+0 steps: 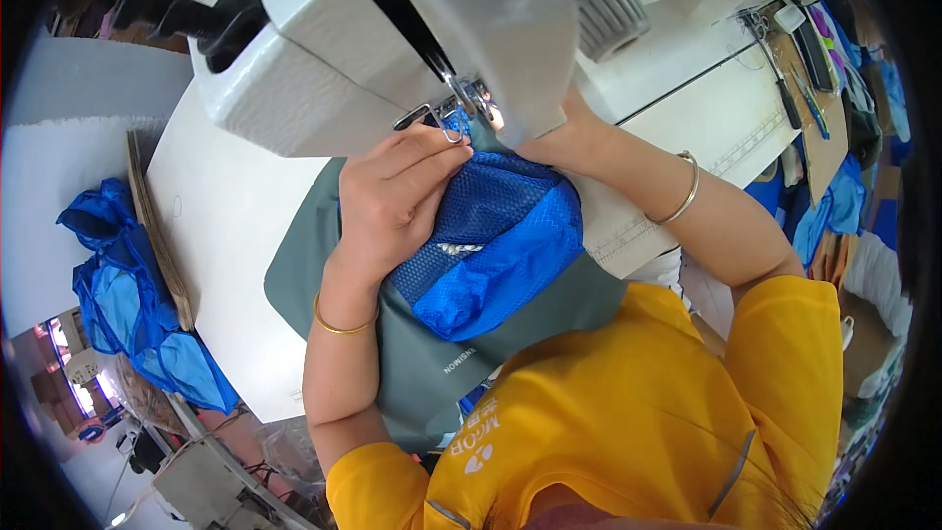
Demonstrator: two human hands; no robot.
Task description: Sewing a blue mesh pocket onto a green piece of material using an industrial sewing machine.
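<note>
A blue piece with a dark mesh panel, like a mesh pouch (510, 236), lies bunched on a dark grey-green fabric panel (294, 285) under the white sewing machine head (314, 49). My left hand (397, 196) is closed, its fingertips pinching the pouch's upper edge beside the presser foot (461, 98). Across from it, my right hand (554, 142) reaches in by the needle area; the machine head hides its fingers. A short whitish cord (459, 248) shows on the pouch. The grey-green panel drapes off the table toward my lap.
Blue sewn pieces (118, 294) hang by the table's left edge, beside a wooden strip (157, 236). The white tabletop (231, 206) has ruler markings near its front edge. Far right, a screwdriver-like tool (788, 103) and pens (812, 108) lie near cloth scraps.
</note>
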